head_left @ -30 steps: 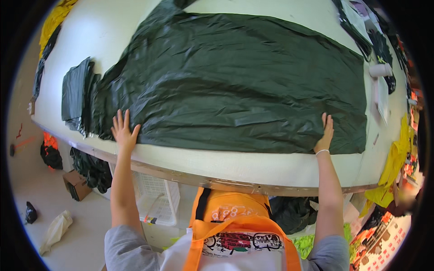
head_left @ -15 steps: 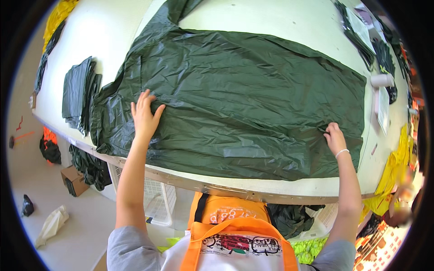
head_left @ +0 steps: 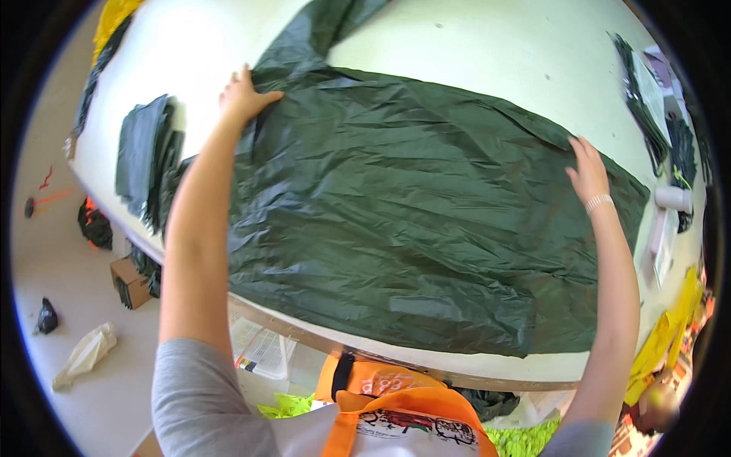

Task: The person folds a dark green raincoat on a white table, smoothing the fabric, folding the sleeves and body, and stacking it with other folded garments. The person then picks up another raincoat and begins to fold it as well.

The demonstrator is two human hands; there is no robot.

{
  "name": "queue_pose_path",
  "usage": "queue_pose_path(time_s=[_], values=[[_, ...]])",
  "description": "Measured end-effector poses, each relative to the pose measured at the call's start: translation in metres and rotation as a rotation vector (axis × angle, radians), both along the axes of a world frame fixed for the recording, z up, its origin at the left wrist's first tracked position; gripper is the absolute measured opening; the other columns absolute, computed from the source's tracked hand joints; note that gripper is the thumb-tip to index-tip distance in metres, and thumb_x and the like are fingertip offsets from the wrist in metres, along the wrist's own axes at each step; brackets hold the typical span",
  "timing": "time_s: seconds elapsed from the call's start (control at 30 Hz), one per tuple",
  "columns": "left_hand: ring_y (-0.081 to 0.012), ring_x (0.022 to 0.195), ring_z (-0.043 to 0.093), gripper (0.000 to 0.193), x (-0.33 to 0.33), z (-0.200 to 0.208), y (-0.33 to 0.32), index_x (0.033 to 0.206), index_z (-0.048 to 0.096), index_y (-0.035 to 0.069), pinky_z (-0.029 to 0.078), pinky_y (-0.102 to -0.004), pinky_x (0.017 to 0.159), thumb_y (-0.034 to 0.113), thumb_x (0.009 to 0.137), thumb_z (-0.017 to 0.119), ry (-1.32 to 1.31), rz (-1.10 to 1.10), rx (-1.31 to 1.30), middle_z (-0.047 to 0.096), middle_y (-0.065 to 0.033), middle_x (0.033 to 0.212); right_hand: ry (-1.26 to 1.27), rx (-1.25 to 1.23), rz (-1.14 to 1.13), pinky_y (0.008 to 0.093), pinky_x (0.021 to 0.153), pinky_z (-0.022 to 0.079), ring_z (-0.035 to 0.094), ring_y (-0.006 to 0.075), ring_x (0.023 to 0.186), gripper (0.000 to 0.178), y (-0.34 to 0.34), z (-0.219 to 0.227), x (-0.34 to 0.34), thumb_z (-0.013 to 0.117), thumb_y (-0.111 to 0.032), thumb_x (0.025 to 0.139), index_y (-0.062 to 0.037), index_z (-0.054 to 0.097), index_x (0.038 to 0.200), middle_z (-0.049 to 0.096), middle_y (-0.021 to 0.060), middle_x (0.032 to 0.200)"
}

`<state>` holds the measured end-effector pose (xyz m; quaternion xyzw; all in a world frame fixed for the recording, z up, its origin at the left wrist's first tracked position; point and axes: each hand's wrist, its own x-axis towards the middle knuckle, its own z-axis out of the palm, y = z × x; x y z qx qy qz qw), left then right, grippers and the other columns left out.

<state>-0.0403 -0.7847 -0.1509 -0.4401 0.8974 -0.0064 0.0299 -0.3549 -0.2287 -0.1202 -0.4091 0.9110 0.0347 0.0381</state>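
A large dark green raincoat-like garment [head_left: 411,206] of thin, shiny, wrinkled material lies spread over the white table [head_left: 472,46]. One sleeve stretches away from it toward the far edge. My left hand [head_left: 245,97] rests at the garment's upper left, near the base of that sleeve, with thumb and fingers spread. On the far right edge of the cloth lies my right hand [head_left: 588,169], its fingers stretched out and flat. A pale bracelet [head_left: 599,202] circles my right wrist. Left of the garment sits a stack of folded dark green pieces [head_left: 143,156].
Along the table's right side are a white roll [head_left: 674,199], dark folded bundles [head_left: 640,103] and yellow cloth [head_left: 670,327]. Below the table stand a white plastic basket [head_left: 263,349] and a cardboard box [head_left: 131,283]. A pale cloth [head_left: 85,354] lies on the floor.
Both hands have moved away from me across the garment, the left to its upper left, the right to its far edge. My right fingers have straightened from a pinch. The view has shifted.
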Motion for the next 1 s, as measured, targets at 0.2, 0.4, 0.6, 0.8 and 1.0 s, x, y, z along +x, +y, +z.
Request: queue_pose_path(time_s=[0.2,0.4,0.6,0.8,1.0], values=[[-0.0347,0.105,0.058,0.103,-0.054,-0.007,-0.061,0.123,0.049,-0.008,0.045,-0.0411,0.090,0.047,0.044,0.087,-0.266,-0.157,0.384,0.061,-0.0214,0.112,-0.266,0.199,-0.177,0.0391,0.087,0.046,0.057,0.0348,0.100,0.055,-0.033,-0.009,-0.054,0.070,-0.003,0.067,-0.0138,0.051,0.117,0.061,0.0147,0.106],[-0.0424,0.079,0.060,0.060,0.003,0.032,-0.001,0.089,0.064,-0.005,0.046,-0.0458,0.068,0.054,0.079,0.060,-0.194,-0.290,-0.081,0.061,-0.0283,0.082,0.080,-0.110,0.052,0.0397,0.081,0.046,0.058,0.0316,0.090,0.033,0.033,0.024,-0.003,0.067,-0.007,0.068,-0.0111,0.056,0.099,0.062,0.0121,0.091],[-0.0374,0.088,0.056,0.033,0.235,0.109,0.076,0.099,0.064,0.000,0.040,-0.0462,0.080,0.025,0.078,0.063,0.294,-0.358,-0.469,0.064,-0.0184,0.093,0.170,-0.299,0.107,0.0376,0.071,0.045,0.052,0.0336,0.079,0.056,0.155,0.122,0.146,0.056,0.009,0.050,-0.0026,0.060,0.105,0.055,0.0142,0.085],[-0.0384,0.087,0.054,0.031,0.328,0.072,0.181,0.096,0.063,-0.001,0.039,-0.0440,0.079,0.014,0.068,0.064,0.164,-0.335,-0.267,0.062,-0.0175,0.089,0.128,-0.242,0.060,0.0356,0.058,0.037,0.046,0.0264,0.065,0.059,0.223,0.103,0.266,0.054,0.006,0.049,-0.0032,0.063,0.106,0.044,0.0085,0.069],[-0.0431,0.091,0.053,0.026,0.336,-0.015,0.175,0.084,0.060,-0.003,0.044,-0.0471,0.080,0.017,0.067,0.064,0.161,-0.472,0.025,0.059,-0.0228,0.091,-0.099,0.034,-0.316,0.0377,0.071,0.044,0.050,0.0283,0.080,0.083,0.266,-0.018,0.315,0.055,0.012,0.062,-0.0151,0.039,0.138,0.047,0.0097,0.085]])
